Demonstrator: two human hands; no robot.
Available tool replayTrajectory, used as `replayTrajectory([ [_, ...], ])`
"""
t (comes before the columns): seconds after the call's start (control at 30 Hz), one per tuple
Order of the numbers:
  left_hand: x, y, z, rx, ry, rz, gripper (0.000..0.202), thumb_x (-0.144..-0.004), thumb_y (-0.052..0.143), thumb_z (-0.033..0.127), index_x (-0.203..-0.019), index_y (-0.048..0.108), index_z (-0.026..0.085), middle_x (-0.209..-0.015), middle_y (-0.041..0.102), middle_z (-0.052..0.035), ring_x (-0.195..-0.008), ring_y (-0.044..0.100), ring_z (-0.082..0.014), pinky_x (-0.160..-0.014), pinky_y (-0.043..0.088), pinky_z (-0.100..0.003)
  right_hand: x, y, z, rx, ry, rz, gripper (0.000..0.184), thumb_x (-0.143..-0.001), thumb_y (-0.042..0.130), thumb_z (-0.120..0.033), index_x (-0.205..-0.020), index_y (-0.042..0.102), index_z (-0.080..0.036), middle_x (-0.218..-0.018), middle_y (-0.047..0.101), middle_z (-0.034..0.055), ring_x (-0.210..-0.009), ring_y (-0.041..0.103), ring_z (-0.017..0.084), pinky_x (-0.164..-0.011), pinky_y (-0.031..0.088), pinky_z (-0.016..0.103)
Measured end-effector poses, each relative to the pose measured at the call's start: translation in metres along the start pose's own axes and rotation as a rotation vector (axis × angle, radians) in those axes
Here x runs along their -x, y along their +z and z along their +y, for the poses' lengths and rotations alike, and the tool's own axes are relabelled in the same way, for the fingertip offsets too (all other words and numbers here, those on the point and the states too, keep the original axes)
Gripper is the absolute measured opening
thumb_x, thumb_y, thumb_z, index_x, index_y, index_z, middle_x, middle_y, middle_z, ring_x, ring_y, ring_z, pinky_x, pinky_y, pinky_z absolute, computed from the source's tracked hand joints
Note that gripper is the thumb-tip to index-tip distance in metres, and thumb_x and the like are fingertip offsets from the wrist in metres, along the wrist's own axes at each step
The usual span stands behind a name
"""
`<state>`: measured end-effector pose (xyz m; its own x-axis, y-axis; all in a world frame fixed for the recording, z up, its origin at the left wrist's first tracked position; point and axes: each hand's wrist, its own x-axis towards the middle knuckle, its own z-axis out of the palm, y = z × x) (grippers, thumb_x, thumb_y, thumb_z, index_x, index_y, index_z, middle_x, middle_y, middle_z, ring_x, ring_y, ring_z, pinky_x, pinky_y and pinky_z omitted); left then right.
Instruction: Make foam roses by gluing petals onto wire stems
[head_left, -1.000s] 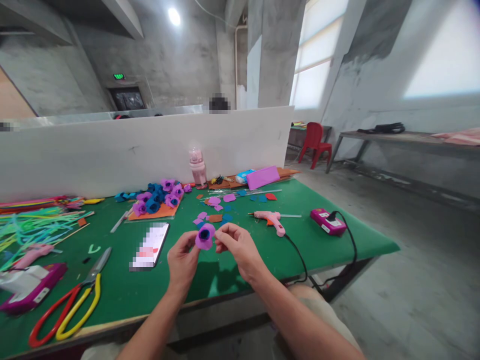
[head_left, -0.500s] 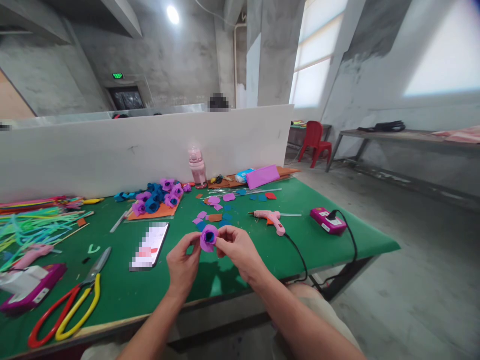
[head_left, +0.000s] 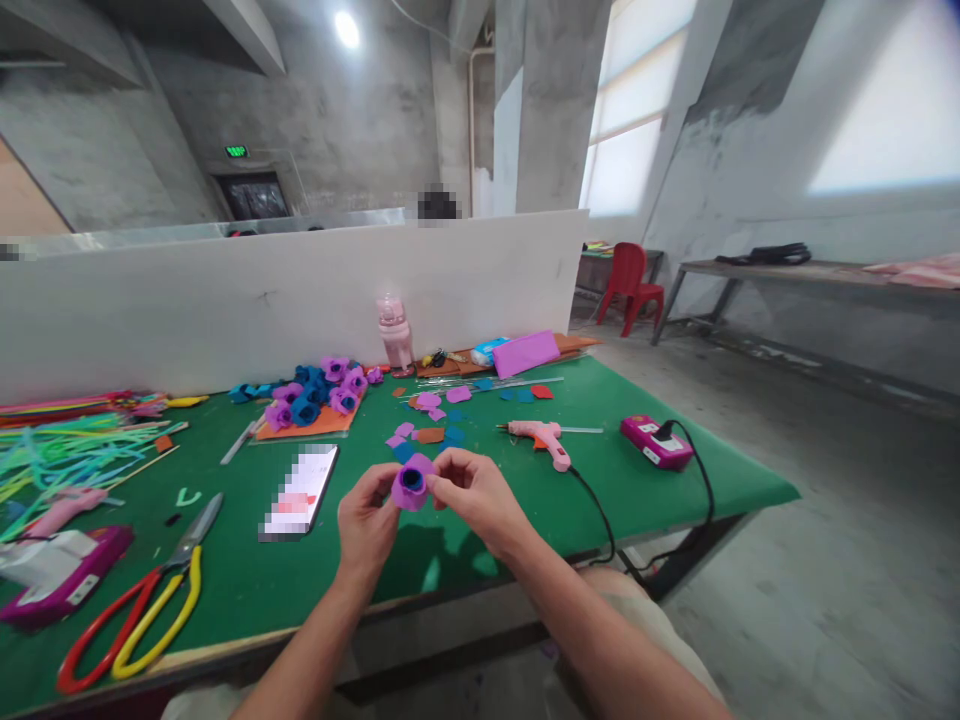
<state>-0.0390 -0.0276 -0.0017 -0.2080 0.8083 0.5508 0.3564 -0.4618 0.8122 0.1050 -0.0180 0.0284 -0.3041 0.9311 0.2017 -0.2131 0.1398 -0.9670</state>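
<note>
Between my two hands, above the table's front part, is a paper flower [head_left: 412, 484] with purple outer petals and a dark blue centre. My left hand [head_left: 367, 520] pinches it from the left side. The fingers of my right hand [head_left: 471, 497] are closed on its right edge. Just beyond the flower lie loose purple, blue and brown paper petals [head_left: 430, 436]. A pink glue gun [head_left: 541, 436] rests to the right of my hands, its cord running off the front edge. A phone [head_left: 301, 492] lies flat to the left.
Red-and-yellow-handled scissors [head_left: 169, 590] lie at the front left. Finished purple and blue flowers [head_left: 322, 390] are piled on orange paper. A pink bottle [head_left: 394, 335] stands against the white partition [head_left: 300, 300]. At the right sits a magenta power strip [head_left: 657, 442] with a plugged-in cord.
The flower has tilted and shifted slightly left and down in my fingers, so its opening faces more upward. Both hands keep hold of it. The items on the table have not moved.
</note>
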Motion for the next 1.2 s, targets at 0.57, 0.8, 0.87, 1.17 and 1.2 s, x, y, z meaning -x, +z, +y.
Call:
replayTrajectory([
  [0.57,0.003,-0.005,-0.006,-0.090,0.108,-0.154,0.014,-0.070,0.062,0.022,-0.083,0.068,0.020,-0.078,0.069,-0.0022,-0.071,0.062,-0.0159,-0.066,0.049,-0.025,-0.001,-0.008,-0.001,-0.122,0.020,-0.013,0.020,-0.071,0.065,-0.035,-0.068,0.062,-0.016,-0.062,0.056,-0.0026,-0.058,0.049,0.009,-0.058,0.040,0.021],
  [0.8,0.004,-0.005,-0.011,-0.111,0.156,-0.163,0.015,-0.072,0.060,0.021,-0.085,0.068,0.021,-0.080,0.069,-0.0016,-0.074,0.062,-0.0154,-0.069,0.049,-0.024,-0.001,-0.010,-0.004,-0.111,0.021,-0.023,0.021,-0.067,0.068,-0.034,-0.064,0.061,-0.015,-0.061,0.056,-0.0025,-0.058,0.049,0.009,-0.058,0.039,0.022],
  [0.87,0.004,-0.004,-0.012,-0.102,0.151,-0.171,0.015,-0.071,0.061,0.019,-0.085,0.067,0.021,-0.079,0.069,-0.0009,-0.071,0.062,-0.0147,-0.067,0.048,-0.023,-0.001,-0.010,-0.004,-0.116,0.005,-0.030,0.020,-0.067,0.069,-0.034,-0.064,0.061,-0.015,-0.061,0.056,-0.0024,-0.059,0.049,0.009,-0.059,0.040,0.022],
  [1.17,0.001,-0.002,-0.013,-0.024,-0.015,0.017,0.011,-0.071,0.061,0.022,-0.081,0.064,0.017,-0.073,0.065,-0.0001,-0.065,0.058,-0.0135,-0.061,0.046,-0.023,-0.005,-0.009,0.000,-0.105,0.030,0.037,0.028,-0.073,0.061,-0.043,-0.070,0.062,-0.015,-0.066,0.059,0.0001,-0.055,0.049,0.008,-0.057,0.040,0.023],
  [1.2,0.000,-0.002,-0.013,-0.017,-0.032,0.025,0.011,-0.072,0.061,0.023,-0.081,0.064,0.017,-0.071,0.064,0.0004,-0.063,0.057,-0.0130,-0.061,0.046,-0.023,-0.005,-0.008,0.001,-0.095,0.032,0.044,0.026,-0.072,0.062,-0.042,-0.069,0.061,-0.016,-0.065,0.058,-0.0004,-0.054,0.049,0.008,-0.056,0.040,0.022],
])
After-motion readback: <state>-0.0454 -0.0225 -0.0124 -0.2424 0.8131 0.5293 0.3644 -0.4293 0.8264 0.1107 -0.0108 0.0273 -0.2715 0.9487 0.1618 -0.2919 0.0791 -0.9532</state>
